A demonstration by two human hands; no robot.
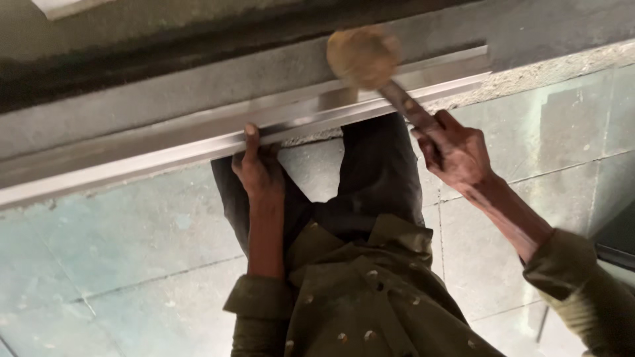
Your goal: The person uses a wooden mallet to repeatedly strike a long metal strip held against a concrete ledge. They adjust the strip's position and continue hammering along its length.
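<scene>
My left hand (256, 165) grips the near edge of a long shiny metal strip (165, 149) that lies along a grey stone ledge (198, 92), thumb pressed on top of it. My right hand (456, 149) is closed on the handle of a wooden mallet (364, 56). The mallet's round head is blurred and hovers just above the strip, to the right of my left hand. My olive sleeves and dark trousers fill the lower middle of the view.
Pale green floor tiles (119, 251) lie below the ledge on both sides of my legs. A dark gap (132, 56) runs behind the ledge. A dark object (618, 241) sits at the right edge.
</scene>
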